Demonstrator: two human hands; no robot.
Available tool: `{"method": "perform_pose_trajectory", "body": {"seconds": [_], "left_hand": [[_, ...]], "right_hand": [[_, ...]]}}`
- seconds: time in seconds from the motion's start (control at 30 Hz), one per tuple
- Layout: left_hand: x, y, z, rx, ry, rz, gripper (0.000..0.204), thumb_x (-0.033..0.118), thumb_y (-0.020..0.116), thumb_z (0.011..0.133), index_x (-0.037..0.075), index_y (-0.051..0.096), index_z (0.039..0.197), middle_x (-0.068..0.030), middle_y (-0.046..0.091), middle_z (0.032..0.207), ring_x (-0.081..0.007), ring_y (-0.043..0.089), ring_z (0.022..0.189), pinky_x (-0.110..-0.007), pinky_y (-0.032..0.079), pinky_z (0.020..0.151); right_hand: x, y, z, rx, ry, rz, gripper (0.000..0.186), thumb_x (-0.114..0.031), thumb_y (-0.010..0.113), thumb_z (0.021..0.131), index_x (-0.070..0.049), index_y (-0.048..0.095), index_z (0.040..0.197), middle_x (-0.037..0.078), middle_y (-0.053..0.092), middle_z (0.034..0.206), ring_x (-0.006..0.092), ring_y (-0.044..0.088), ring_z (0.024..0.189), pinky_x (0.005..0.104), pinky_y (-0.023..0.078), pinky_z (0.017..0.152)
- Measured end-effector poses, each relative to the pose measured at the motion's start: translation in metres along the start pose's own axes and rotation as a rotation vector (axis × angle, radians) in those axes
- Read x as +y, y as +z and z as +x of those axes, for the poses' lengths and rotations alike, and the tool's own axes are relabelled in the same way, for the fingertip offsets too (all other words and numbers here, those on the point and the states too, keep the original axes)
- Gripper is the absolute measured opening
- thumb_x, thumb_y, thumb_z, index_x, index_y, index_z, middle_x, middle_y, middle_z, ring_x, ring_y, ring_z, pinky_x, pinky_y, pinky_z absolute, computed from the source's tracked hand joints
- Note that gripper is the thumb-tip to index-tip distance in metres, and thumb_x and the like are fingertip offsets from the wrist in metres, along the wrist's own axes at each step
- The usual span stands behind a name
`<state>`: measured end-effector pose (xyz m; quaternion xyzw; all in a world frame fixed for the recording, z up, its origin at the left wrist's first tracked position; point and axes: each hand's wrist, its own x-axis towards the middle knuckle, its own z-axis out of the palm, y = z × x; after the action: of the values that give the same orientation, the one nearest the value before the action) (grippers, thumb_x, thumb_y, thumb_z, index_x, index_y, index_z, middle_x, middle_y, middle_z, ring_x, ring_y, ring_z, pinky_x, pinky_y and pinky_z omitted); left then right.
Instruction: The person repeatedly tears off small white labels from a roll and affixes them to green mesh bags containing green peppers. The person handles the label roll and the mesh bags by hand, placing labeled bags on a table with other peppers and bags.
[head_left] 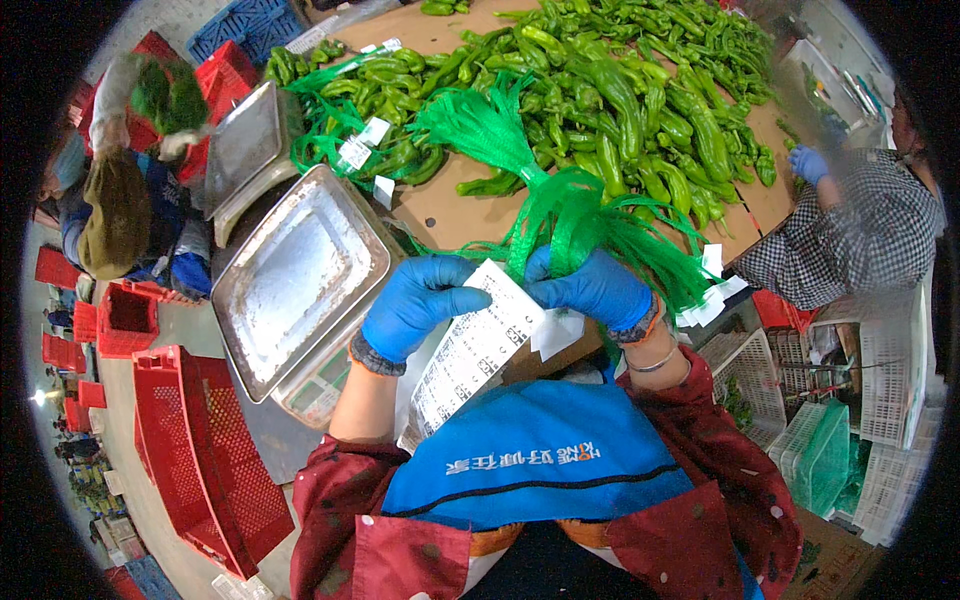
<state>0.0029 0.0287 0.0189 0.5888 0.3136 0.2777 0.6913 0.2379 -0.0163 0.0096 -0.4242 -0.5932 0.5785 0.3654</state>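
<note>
Blue apron cloth [540, 490] is spread nearest the camera, and just beyond it a white label strip [475, 345] is held up between the hands. Its long axis is laid from near left to far right. Its left edge, toward the far end, is pinched by the left hand [415, 305], with fingers curled nearly closed. Green net bags [565, 205], lying just far of the strip, are gripped in the closed right hand [598, 290], the nearer one to them (whether the strip's far corner is also touched by it cannot be told). Green peppers [640, 120] are heaped farther off on the bench [460, 225]. At left, a red crate [240, 480] is seen, its contents not made out; at right, white crates [885, 370] are stacked.
</note>
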Motion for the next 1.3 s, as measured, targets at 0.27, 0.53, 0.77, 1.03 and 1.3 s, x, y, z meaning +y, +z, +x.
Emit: {"method": "perform_pose_trajectory", "body": {"seconds": [0.27,0.53,0.77,1.03,1.3], "left_hand": [[-0.012,-0.025,-0.002,0.109,0.001,-0.077,0.017,0.007,0.071,0.075,-0.002,0.068,0.089,-0.0057,0.067,0.082,-0.0117,0.061,0.077,-0.026,0.047,0.073],[-0.006,-0.018,-0.003,-0.046,0.079,0.177,0.020,0.005,0.075,0.072,-0.002,0.068,0.090,-0.0086,0.066,0.085,-0.0126,0.061,0.079,-0.026,0.048,0.068],[-0.004,-0.018,-0.002,-0.053,0.096,0.204,0.021,0.005,0.075,0.072,-0.002,0.068,0.091,-0.0088,0.066,0.085,-0.0127,0.061,0.079,-0.026,0.048,0.070],[-0.018,-0.029,0.001,-0.100,0.038,0.032,0.021,0.008,0.072,0.074,-0.003,0.068,0.091,-0.0073,0.067,0.086,-0.0141,0.062,0.080,-0.027,0.049,0.072],[-0.035,-0.024,0.002,0.045,-0.018,-0.458,0.024,0.011,0.069,0.072,-0.001,0.066,0.093,-0.0109,0.068,0.090,-0.0199,0.065,0.078,-0.031,0.051,0.073]], "right_hand": [[-0.005,-0.011,-0.003,-0.159,0.133,0.227,0.029,-0.024,0.074,0.077,0.001,0.064,0.086,0.009,0.066,0.085,0.0169,0.062,0.063,0.0291,0.049,0.060],[-0.002,0.011,0.010,-0.006,-0.017,0.119,0.026,-0.020,0.072,0.078,-0.004,0.065,0.098,0.005,0.064,0.090,0.0134,0.057,0.085,0.0289,0.046,0.076],[0.001,0.004,0.008,-0.076,0.043,0.120,0.027,-0.020,0.073,0.077,-0.005,0.064,0.098,0.003,0.063,0.087,0.0122,0.056,0.082,0.0285,0.045,0.076],[-0.002,0.002,0.005,-0.101,0.032,0.049,0.027,-0.015,0.074,0.074,-0.002,0.065,0.096,0.004,0.065,0.086,0.0122,0.058,0.077,0.0281,0.047,0.072],[-0.001,0.003,0.006,-0.110,-0.111,-0.002,0.029,-0.017,0.073,0.075,-0.004,0.067,0.099,0.005,0.067,0.090,0.0122,0.059,0.081,0.0276,0.047,0.074]]}}
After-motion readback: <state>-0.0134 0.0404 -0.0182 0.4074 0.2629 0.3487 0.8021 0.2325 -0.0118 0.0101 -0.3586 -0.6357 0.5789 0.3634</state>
